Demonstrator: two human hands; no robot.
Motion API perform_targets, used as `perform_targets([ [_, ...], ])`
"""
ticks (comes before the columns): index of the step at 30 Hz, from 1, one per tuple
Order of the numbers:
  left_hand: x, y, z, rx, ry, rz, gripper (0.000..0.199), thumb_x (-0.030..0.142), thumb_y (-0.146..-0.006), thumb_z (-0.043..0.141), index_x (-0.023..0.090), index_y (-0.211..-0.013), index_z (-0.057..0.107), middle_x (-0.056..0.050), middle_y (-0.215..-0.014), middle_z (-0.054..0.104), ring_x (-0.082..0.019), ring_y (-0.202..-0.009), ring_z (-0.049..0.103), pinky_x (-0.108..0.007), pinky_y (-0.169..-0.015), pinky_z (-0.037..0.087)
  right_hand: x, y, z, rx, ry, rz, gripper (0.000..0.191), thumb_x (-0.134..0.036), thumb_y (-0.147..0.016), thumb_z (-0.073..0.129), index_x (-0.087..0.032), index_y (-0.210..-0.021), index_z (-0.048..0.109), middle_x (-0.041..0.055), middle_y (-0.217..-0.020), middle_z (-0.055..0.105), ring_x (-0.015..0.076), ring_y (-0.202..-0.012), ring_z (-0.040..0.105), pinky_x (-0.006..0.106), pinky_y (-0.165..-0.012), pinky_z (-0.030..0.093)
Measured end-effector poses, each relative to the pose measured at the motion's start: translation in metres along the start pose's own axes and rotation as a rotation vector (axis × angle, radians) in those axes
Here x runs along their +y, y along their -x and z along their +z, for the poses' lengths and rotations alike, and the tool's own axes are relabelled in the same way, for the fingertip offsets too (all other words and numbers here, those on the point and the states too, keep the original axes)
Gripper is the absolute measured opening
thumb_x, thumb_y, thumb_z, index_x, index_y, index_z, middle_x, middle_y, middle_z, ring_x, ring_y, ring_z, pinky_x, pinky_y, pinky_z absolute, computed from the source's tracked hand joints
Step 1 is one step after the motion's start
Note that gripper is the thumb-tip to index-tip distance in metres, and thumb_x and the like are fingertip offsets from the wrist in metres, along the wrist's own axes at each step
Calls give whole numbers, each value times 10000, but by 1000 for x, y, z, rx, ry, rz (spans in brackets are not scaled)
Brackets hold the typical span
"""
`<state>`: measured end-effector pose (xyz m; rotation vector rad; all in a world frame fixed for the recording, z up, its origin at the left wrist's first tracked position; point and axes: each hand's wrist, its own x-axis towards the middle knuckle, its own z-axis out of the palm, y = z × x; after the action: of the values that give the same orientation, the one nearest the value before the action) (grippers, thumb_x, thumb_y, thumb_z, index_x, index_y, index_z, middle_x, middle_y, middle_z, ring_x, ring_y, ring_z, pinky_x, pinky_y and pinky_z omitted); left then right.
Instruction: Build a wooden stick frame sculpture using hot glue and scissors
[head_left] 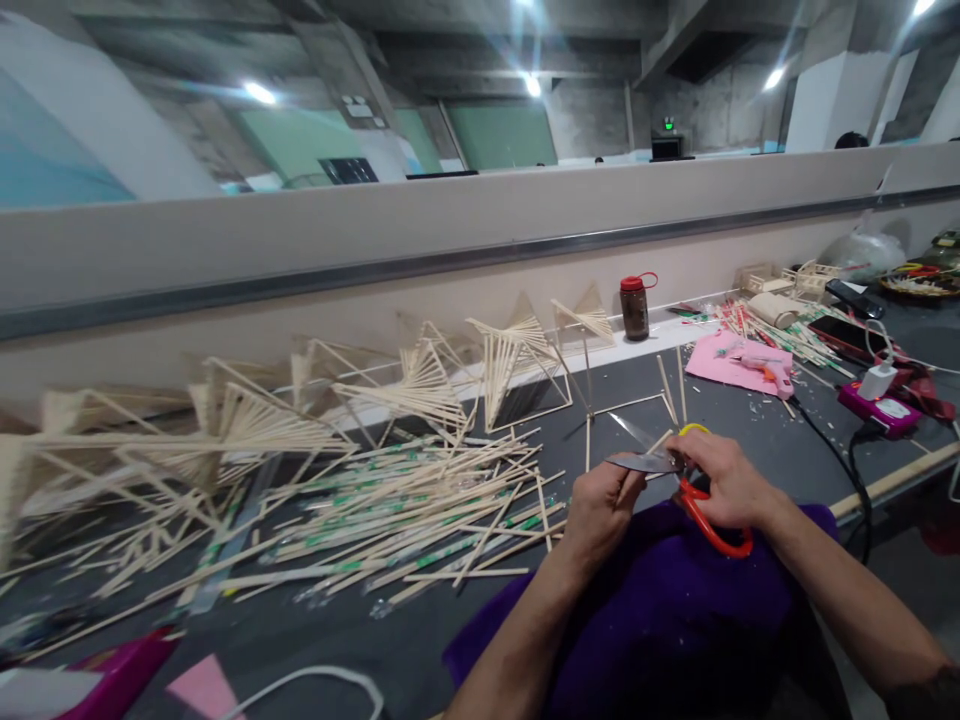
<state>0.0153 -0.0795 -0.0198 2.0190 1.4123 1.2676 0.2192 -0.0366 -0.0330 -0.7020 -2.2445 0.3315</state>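
Scissors (651,463) in right hand (724,480), blades spread leftward by the near edge of the tabletop (772,440); across them, a stick (661,439) slanting away rightward (apparently pinched by the left hand (606,503), nearer the tips).

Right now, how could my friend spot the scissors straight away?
Start at the dark table, then find the purple cloth at its near edge. Just above that, the right hand grips the scissors. Open metal blades and an orange-red handle loop set them apart from the plain pale sticks.
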Motion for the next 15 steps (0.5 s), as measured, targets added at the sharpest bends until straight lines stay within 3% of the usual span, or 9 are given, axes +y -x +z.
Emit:
perform_targets([
  [4,1,0,0,91,-8,72,195,280,-900,533,188,-843,695,-30,-774,722,-132,-640,629,-219,-628,471,1,1,1,44,22,-25,454,-208,-708,678,-202,-1145,558,43,-894,641,184,-750,575,323,-692,489],
  [15,-5,6,4,95,-105,179,253,289,-954,482,178,-888,700,-45,-800,735,-132,-663,647,-221,-674,504,2,4,3,66,-2,-88,436,-200,-751,681,-227,-1161,536,26,-894,628,178,-785,572,304,-708,469],
])
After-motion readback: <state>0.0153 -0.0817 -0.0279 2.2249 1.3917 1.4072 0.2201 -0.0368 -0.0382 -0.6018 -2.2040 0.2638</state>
